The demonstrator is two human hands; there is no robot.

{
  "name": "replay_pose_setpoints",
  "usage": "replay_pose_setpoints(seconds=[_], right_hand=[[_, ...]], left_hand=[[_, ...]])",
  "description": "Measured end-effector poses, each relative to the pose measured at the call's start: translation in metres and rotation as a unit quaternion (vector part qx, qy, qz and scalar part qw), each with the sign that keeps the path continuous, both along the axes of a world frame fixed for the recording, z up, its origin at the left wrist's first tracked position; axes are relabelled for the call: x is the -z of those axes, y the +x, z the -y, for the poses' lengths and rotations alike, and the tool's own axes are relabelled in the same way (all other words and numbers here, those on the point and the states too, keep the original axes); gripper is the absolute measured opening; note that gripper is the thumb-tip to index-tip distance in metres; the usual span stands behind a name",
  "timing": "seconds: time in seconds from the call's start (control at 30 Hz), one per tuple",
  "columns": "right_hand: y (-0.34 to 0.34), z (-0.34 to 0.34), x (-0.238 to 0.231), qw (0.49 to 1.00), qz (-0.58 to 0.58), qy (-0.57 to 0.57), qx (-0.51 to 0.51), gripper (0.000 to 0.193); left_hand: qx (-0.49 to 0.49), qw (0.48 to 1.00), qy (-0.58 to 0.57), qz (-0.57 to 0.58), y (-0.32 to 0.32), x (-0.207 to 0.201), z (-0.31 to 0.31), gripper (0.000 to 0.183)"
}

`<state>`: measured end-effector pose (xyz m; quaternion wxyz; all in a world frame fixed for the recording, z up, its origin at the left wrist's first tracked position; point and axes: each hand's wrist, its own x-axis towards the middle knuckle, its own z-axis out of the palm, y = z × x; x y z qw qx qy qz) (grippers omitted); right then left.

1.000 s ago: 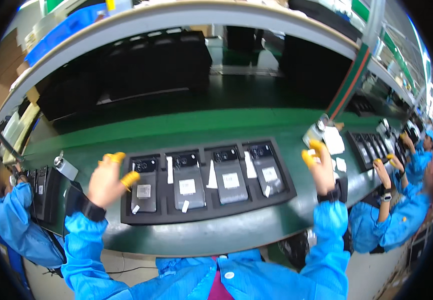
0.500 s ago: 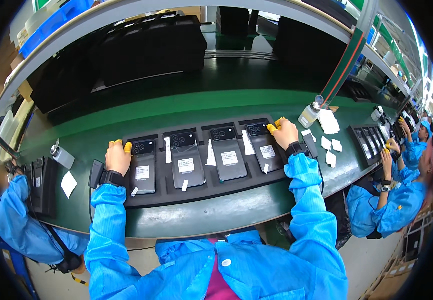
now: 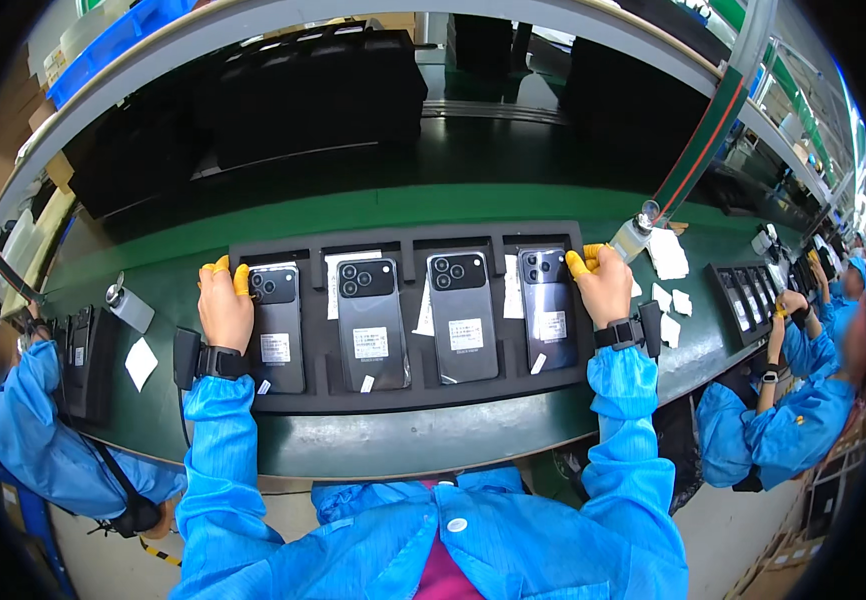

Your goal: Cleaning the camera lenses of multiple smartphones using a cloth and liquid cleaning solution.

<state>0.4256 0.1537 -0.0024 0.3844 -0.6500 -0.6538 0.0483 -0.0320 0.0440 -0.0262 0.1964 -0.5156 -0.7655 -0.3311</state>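
A black foam tray lies across the green bench in front of me. Several dark smartphones sit in its slots, camera side up, each with a white label and most with a small white tab near the lower end. White paper slips show beside some of them. My left hand, with yellow finger cots, is closed on the tray's left end, beside the leftmost phone. At the opposite end my right hand, also in yellow cots, grips the edge beside the rightmost phone. The fingertips' undersides are hidden.
A dispenser bottle stands just beyond my right hand, near white paper pieces. Another bottle and a paper sheet are at left. Co-workers in blue sit on both sides, near more phone trays. A metal shelf post rises at right.
The tray has turned straighter to me and its right end has shifted right, close to the bottle. Both hands moved with it, keeping their grip at the ends.
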Motion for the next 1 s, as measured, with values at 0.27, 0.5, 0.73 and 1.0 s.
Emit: replay_pose_setpoints(seconds=[0.27,0.5,0.73,1.0], right_hand=[[0.001,0.000,0.001,0.999,-0.045,0.006,-0.019,0.030],[0.008,-0.001,0.013,0.999,-0.031,0.003,-0.031,0.031],[0.007,0.004,0.008,0.998,-0.051,0.004,-0.020,0.026],[0.008,0.005,0.009,0.998,-0.053,0.015,-0.017,0.023]], left_hand=[[0.004,1.000,-0.003,0.009,-0.006,0.000,0.006,0.030],[0.026,0.999,0.003,0.025,-0.001,0.000,0.012,0.030],[0.017,0.999,0.013,0.046,0.004,-0.005,0.015,0.031],[0.024,0.998,0.031,0.052,0.006,-0.006,0.018,0.030]])
